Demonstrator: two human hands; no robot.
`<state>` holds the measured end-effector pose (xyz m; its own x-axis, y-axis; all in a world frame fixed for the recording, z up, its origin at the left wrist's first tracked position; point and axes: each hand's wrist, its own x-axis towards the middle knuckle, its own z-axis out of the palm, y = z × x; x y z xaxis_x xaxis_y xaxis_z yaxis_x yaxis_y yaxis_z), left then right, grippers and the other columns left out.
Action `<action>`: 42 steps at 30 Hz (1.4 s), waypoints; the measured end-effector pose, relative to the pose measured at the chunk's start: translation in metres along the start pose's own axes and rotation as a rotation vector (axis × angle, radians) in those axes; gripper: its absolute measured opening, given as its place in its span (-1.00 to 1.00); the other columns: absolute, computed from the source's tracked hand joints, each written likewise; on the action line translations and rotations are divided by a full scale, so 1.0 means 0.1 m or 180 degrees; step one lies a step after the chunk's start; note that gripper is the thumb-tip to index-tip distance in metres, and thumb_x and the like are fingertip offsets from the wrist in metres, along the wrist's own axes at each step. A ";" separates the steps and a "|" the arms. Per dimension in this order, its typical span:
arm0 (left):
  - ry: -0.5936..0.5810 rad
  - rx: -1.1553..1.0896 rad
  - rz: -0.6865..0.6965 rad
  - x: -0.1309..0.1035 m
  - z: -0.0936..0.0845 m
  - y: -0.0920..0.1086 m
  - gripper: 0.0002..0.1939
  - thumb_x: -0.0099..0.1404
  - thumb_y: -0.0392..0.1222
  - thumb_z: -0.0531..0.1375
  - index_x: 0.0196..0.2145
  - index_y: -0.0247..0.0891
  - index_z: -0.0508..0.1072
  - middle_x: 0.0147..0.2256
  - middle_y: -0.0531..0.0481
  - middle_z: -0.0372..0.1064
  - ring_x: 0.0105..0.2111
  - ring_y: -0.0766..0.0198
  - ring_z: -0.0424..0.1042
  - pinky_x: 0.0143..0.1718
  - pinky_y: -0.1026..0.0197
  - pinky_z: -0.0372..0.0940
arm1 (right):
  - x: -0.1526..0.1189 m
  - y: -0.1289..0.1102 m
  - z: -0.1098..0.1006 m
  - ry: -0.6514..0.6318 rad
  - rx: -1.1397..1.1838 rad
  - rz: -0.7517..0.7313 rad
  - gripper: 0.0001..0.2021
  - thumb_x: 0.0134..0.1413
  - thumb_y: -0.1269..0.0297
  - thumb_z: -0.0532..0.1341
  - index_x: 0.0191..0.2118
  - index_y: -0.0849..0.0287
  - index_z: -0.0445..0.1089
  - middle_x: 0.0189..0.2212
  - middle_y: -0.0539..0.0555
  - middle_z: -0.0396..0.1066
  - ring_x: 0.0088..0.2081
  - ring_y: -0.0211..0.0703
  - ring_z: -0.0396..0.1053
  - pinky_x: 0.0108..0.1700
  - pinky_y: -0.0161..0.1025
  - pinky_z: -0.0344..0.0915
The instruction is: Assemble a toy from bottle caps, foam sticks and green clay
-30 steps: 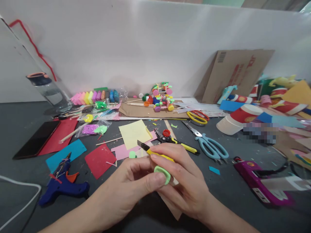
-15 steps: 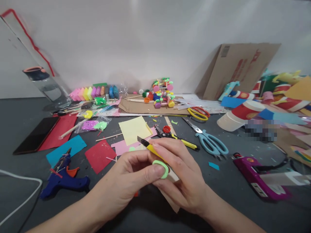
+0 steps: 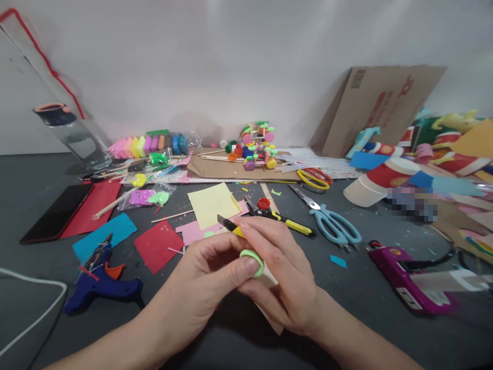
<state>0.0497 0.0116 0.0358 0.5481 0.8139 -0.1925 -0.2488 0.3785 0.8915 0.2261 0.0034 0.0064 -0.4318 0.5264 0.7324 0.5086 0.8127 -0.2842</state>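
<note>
Head view:
1. Left hand (image 3: 215, 272): fingers curled inward, thumb pressed flat on a light-green piece (image 3: 260, 268), which is pinched between thumb and fingers.
2. Right hand (image 3: 285, 267): arched close beside the left fingertips, fingers clamped on a yellow utility knife (image 3: 228, 224), its blade pointing forward and left past the left fingers. A beige strip (image 3: 272, 321) shows under the right fingers; whether they grip it too, I cannot tell.
3. Both forearms angle in from the lower corners, so the hands meet in front of the body.
4. Just beyond the blade tip: a pale-yellow sheet (image 3: 210, 205) overlapping pink paper (image 3: 192, 232).
5. Just ahead of the right fingers: black-and-yellow pliers (image 3: 296, 226), the nearest tool in the way; blue-handled scissors (image 3: 335, 226) sit farther right.
6. Left of the left fingers: a red square (image 3: 158, 246), then a blue glue gun (image 3: 103, 282).
7. Well right of the right fingers: a purple device (image 3: 396, 267).
8. Far ahead of the fingers: a colourful wheeled model (image 3: 258, 146).
</note>
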 end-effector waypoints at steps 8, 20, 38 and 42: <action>0.0058 0.0149 0.0032 0.00 -0.01 0.00 -0.90 0.31 -0.14 0.37 -0.33 -0.21 0.64 -0.34 0.08 0.52 -0.29 0.34 0.42 -0.15 0.35 0.35 | 0.01 -0.01 -0.01 -0.0022 0.0039 0.0037 -0.54 0.41 0.15 0.15 0.28 0.30 0.22 0.14 0.35 0.42 0.22 0.07 0.38 0.19 0.06 0.41; -0.0291 -0.0039 -0.0308 0.02 -0.07 0.06 -0.80 0.30 -0.10 0.39 -0.13 -0.12 0.71 -0.24 0.00 0.64 -0.18 0.24 0.52 -0.02 0.24 0.34 | 0.01 0.02 -0.04 0.0032 -0.0004 0.0045 -0.61 0.40 0.16 0.16 0.18 0.30 0.34 0.11 0.35 0.44 0.19 0.05 0.40 0.18 0.03 0.41; -0.0387 0.0119 -0.0423 0.02 -0.11 0.08 -0.81 0.28 -0.10 0.40 -0.18 -0.19 0.69 -0.35 0.05 0.54 -0.42 0.39 0.37 -0.35 0.34 0.26 | 0.04 0.02 -0.06 -0.0201 0.0017 -0.0040 -0.53 0.46 0.05 0.03 0.24 0.33 0.26 0.15 0.39 0.42 0.23 0.05 0.36 0.22 0.07 0.39; -0.0313 0.0170 -0.0382 0.04 -0.11 0.07 -0.81 0.26 -0.07 0.41 -0.23 -0.22 0.69 -0.34 0.03 0.56 -0.35 0.34 0.42 -0.23 0.31 0.32 | 0.04 0.04 -0.04 -0.0143 -0.0107 -0.0095 -0.47 0.45 -0.01 0.03 0.25 0.34 0.25 0.13 0.38 0.44 0.23 0.10 0.37 0.22 0.10 0.40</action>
<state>0.0417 0.0221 0.0368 0.6475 0.7162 -0.2603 -0.1354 0.4443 0.8856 0.2295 0.0073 0.0111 -0.4798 0.5132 0.7116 0.5195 0.8198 -0.2410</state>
